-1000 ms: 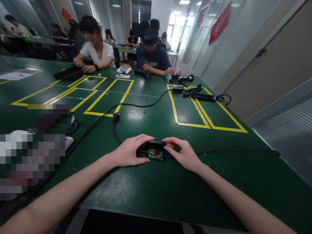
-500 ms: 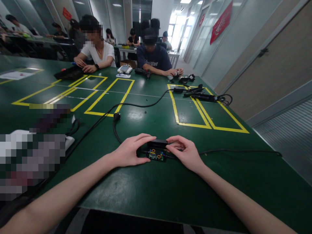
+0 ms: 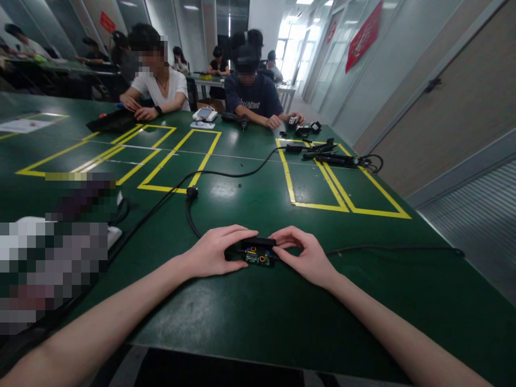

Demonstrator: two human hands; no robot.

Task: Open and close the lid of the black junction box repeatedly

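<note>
A small black power adapter [image 3: 258, 248] lies on the green table [image 3: 250, 317] in front of me, its case open so that a green circuit board with orange coils [image 3: 256, 256] shows. My left hand [image 3: 215, 251] grips its left end, fingers curled over the top. My right hand [image 3: 303, 255] pinches its right end. A black cable [image 3: 395, 249] runs from the adapter to the right, and another black cable [image 3: 191, 215] leaves it to the left and far side.
Yellow tape rectangles [image 3: 318, 185] mark the tabletop. Black tools and cables [image 3: 336, 158] lie at the far right. Two people [image 3: 252, 94] sit at the far side with a black tray [image 3: 113, 121] and a white device [image 3: 205, 114]. A blurred patch covers the left.
My hands have closed in slightly on the adapter and the black lid sits lower over the board. The person in the dark shirt has shifted a hand on the far side.
</note>
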